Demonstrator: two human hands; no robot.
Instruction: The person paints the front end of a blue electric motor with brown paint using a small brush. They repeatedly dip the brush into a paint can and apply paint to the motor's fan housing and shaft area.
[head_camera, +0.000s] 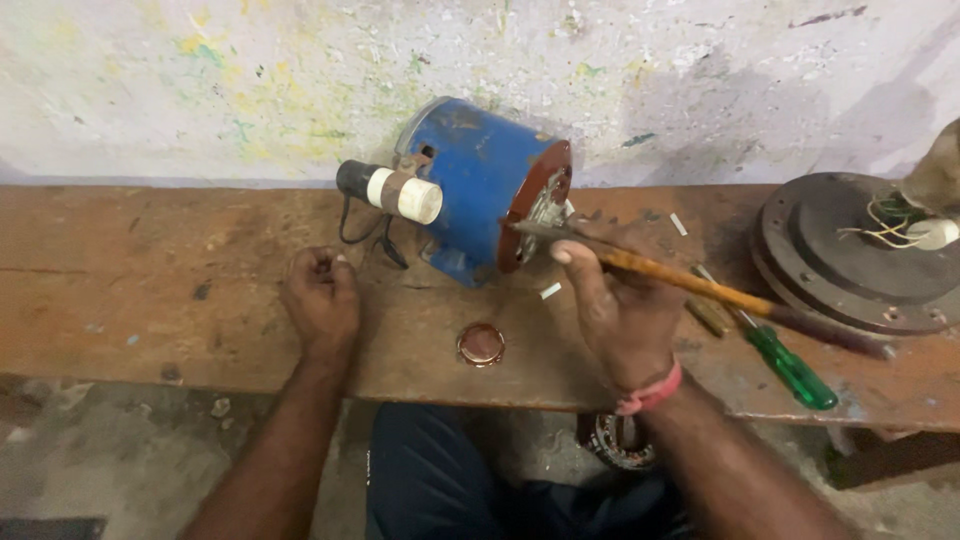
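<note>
Head view | blue motor (480, 180) on its side, rust-red end | right hand (620, 310) grips screwdriver (690, 285) | left hand (320, 295) fisted

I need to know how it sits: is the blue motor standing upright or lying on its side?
On its side. The blue motor lies along the wooden bench, open end facing the right hand.

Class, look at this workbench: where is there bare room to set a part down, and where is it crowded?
Bare wood lies left of the left hand, running to the bench end. A smaller patch sits along the front edge, left of the round cap. It is crowded around the blue motor, the right hand, the green screwdriver and the dark disc.
</note>
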